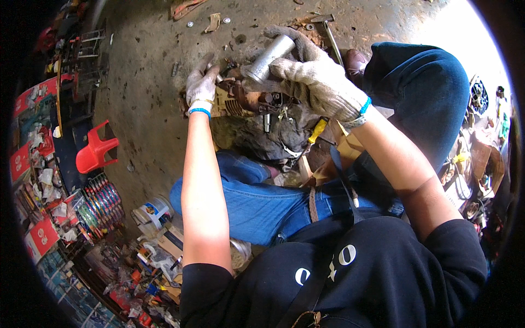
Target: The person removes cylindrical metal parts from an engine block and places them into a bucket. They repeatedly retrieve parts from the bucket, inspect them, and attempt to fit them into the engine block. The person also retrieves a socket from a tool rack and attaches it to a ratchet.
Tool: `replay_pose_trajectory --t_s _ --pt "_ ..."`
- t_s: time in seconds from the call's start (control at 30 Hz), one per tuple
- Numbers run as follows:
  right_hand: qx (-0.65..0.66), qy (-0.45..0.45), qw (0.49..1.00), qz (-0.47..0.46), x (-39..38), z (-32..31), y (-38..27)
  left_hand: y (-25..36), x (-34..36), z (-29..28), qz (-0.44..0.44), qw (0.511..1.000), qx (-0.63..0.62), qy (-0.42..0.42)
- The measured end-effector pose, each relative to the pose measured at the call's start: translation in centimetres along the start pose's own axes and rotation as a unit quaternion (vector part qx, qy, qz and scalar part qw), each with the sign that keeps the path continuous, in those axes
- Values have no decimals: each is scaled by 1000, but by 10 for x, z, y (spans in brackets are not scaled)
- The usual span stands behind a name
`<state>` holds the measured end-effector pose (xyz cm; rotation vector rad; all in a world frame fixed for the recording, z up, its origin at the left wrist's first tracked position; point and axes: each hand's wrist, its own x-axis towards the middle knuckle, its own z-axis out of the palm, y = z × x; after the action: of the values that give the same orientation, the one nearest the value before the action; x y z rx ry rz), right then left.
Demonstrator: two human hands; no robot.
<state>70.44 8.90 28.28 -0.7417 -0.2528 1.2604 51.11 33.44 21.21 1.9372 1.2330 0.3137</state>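
My right hand (309, 76), in a grey-white knit glove, grips a silver metal cylinder (269, 59) tilted above a rusty metal assembly (251, 99) with a pale finned part (224, 103). My left hand (202, 83), also gloved, is at the assembly's left end with its fingers bent; what they hold is hidden. Below lie a dark grimy cloth (238, 136), a small silver socket-like piece (267, 123) and a yellow-handled screwdriver (318, 130). A hammer (332, 41) lies on the concrete floor (145, 65) beyond my right hand.
My bent jeans-clad leg (415, 109) rises at the right. A red plastic stool (97, 148) and a bucket (150, 213) stand at the left, beside cluttered shelves and several stacked items. Assorted parts (484, 169) crowd the right edge; small scraps (213, 23) lie on the floor ahead.
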Motion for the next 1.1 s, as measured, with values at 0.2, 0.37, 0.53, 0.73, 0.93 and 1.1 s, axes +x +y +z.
replay_pose_trajectory --t_s 0.2,0.37,0.53,0.73,0.93,1.1 --pt "9 -20 1000 -22 7 -5 10 -4 1 0 -20 1000 -18 -6" --pt "35 -32 998 -29 11 -13 18 -4 1 0 -29 998 -45 -18" --pt "4 13 1000 -25 12 -17 17 -4 -2 2 9 999 -37 -1" --pt "72 -31 996 -31 10 -16 15 -3 -5 2 18 999 -42 12" --pt "74 -38 996 -26 8 -14 14 -2 -7 0 44 995 -88 6" --pt "72 -30 997 -25 9 -13 15 -1 -9 -2 26 993 -115 4"
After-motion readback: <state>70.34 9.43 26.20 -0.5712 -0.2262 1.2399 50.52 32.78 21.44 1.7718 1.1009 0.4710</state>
